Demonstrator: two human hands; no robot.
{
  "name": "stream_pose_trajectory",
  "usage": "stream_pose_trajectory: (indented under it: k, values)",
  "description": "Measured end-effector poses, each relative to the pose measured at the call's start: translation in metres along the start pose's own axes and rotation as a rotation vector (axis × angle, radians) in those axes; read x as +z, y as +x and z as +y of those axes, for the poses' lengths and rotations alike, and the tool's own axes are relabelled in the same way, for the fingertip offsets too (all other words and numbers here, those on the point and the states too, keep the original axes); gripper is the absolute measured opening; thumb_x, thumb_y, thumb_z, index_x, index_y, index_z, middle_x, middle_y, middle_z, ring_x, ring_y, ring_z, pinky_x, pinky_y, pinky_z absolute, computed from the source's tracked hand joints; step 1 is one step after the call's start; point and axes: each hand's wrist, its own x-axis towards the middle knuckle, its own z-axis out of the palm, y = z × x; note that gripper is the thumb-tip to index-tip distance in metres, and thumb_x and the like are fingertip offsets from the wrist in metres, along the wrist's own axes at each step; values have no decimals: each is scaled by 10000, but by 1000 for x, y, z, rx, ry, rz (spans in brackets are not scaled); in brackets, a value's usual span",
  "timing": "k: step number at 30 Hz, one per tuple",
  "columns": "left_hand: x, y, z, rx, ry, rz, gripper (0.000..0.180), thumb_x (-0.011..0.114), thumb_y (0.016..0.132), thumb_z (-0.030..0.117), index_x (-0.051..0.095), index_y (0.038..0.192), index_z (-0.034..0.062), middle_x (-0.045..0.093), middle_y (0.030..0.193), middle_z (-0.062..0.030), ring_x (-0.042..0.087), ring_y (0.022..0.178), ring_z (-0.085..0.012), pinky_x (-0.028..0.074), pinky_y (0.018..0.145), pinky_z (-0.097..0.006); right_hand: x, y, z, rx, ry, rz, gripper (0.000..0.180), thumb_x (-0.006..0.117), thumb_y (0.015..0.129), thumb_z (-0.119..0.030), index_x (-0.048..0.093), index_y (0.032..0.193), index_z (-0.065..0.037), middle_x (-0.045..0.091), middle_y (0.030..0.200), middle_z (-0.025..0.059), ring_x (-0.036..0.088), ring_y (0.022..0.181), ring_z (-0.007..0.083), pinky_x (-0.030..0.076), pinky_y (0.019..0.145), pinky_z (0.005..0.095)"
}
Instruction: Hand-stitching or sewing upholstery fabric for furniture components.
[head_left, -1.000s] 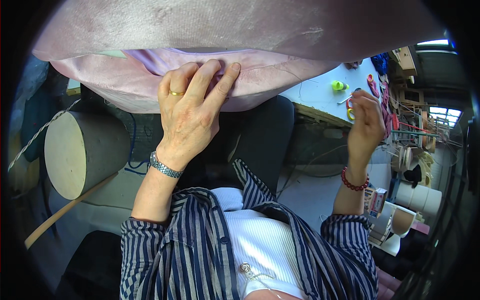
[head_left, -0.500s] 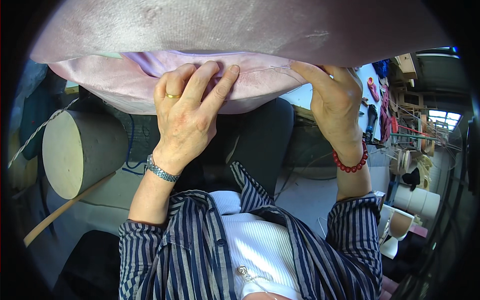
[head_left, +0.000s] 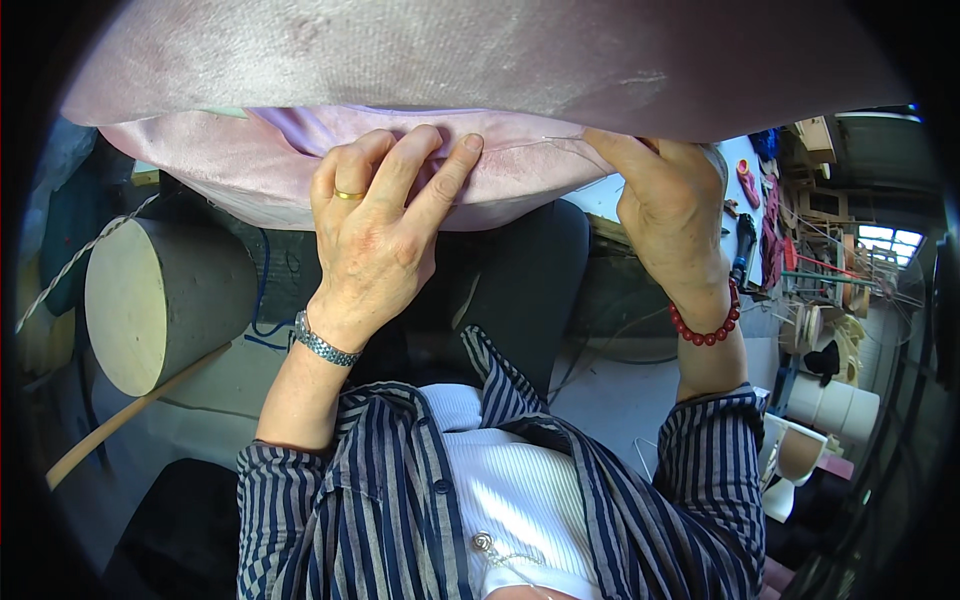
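Observation:
A large piece covered in pale pink plush fabric (head_left: 480,60) fills the top of the view. Below its bulging part, a lower pink flap (head_left: 230,170) and a strip of lilac lining (head_left: 290,128) show in the gap. My left hand (head_left: 375,215) grips the flap, its curled fingertips tucked into the fold. Between the thumb and fingers of my right hand (head_left: 665,200), at the flap's right end, is a thin needle (head_left: 562,138). A fine thread runs from the fabric near my left index finger toward my right hand. My right fingertips are partly hidden under the bulge.
A grey cylinder (head_left: 125,310) with a pale round end and a curved wooden stick (head_left: 130,420) are at the left. On the right, a white tabletop (head_left: 600,195) carries a dark-handled tool (head_left: 743,240) and pink items. White rolls (head_left: 835,405) stand farther right.
My right hand has shifted slightly, its fingers going a little farther under the bulge with the needle. My left hand keeps its grip, moved by a hair.

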Motion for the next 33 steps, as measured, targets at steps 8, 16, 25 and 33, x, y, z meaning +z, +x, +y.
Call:
stream_pose_trajectory:
  k: [8,16,25,33]
  values:
    - [-1,0,1,0,2,5,571,673,696,29,698,1244,186,608,1211,-18,541,1040,-223,398,922,-368,11,3,6,14,82,105,287,669,674,105,740,889,-71,683,860,80,666,788,297,529,724,369]
    - [0,-1,1,-1,-1,3,584,675,689,23,695,1248,190,604,1214,-16,537,1045,-224,395,927,-368,19,-3,9,89,140,172,270,679,670,103,774,856,-68,722,856,82,685,788,283,538,735,355]
    - [1,-1,1,1,11,-2,585,673,700,32,687,1260,197,597,1217,-13,527,1052,-222,390,924,-367,25,-1,9,38,107,170,252,703,656,91,787,828,-74,731,857,71,683,807,271,531,764,355]
    - [1,-1,2,-5,-2,-3,567,667,713,49,686,1260,197,596,1214,-13,524,1051,-221,393,926,-367,23,-2,9,119,236,164,294,678,679,165,779,839,-61,740,824,80,703,753,255,557,710,333]
